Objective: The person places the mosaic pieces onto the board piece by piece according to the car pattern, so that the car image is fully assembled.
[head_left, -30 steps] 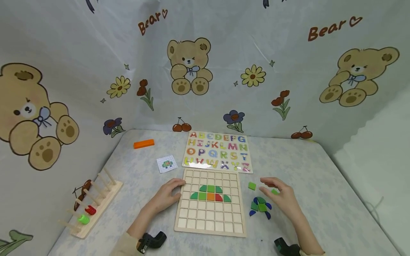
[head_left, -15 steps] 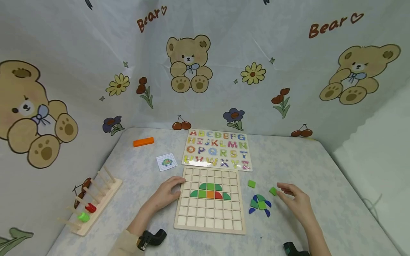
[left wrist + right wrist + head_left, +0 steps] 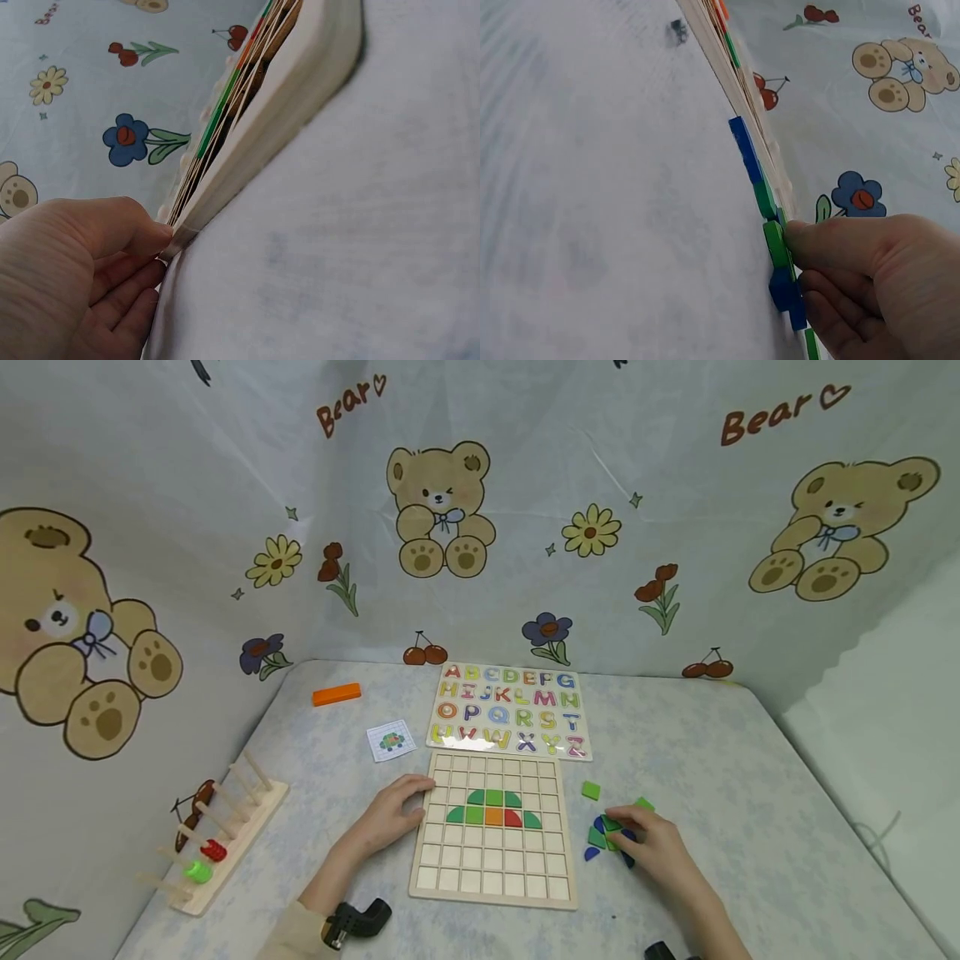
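At four o'clock from the grid board (image 3: pixel 495 835), the right hand (image 3: pixel 651 847) lay over a small heap of green and blue tiles (image 3: pixel 602 838) on the bench (image 3: pixel 750 793), its thumb and fingers closing on a green tile (image 3: pixel 775 241); the grip appeared to pinch it, though the fingers hid most of the piece. The heap ran roughly from twelve to six. Two loose green squares (image 3: pixel 591 791) sat at twelve and one o'clock of that hand. The left hand (image 3: pixel 390 817) rested at nine o'clock of the board, fingers curled against its left edge, holding it. The board's long axis ran twelve to six, with a green, orange and red dome filled in.
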{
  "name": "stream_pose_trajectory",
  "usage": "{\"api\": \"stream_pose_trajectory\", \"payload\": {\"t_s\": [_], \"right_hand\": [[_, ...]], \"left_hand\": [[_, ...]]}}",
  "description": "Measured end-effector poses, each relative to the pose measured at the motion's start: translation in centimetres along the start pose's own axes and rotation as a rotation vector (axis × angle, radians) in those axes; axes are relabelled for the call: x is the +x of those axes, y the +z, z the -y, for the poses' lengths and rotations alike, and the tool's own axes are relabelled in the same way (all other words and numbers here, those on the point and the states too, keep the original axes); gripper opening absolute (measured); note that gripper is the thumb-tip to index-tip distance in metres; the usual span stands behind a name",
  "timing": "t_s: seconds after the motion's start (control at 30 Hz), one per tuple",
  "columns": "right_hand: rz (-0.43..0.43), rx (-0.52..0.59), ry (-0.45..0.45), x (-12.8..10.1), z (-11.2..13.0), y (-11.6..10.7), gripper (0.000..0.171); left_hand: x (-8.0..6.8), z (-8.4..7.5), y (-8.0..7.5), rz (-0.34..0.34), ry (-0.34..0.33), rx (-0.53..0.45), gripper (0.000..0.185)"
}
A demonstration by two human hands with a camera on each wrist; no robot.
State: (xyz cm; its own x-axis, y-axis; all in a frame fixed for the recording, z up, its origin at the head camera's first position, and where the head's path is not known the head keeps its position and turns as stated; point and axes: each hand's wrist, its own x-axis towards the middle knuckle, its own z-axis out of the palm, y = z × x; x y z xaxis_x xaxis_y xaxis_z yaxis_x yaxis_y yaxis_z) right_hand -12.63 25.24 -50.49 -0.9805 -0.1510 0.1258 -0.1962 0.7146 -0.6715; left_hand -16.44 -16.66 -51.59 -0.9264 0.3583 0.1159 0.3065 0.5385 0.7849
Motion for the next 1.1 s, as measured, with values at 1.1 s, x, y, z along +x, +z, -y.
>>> {"api": "stream_pose_trajectory", "payload": {"t_s": [1.1], "right_hand": [[-0.085,-0.093,-0.039,3.1,-1.2,1.4,0.029]], "left_hand": [[0.0,0.0,0.0,-0.006,-0.005,-0.002,0.043]]}}
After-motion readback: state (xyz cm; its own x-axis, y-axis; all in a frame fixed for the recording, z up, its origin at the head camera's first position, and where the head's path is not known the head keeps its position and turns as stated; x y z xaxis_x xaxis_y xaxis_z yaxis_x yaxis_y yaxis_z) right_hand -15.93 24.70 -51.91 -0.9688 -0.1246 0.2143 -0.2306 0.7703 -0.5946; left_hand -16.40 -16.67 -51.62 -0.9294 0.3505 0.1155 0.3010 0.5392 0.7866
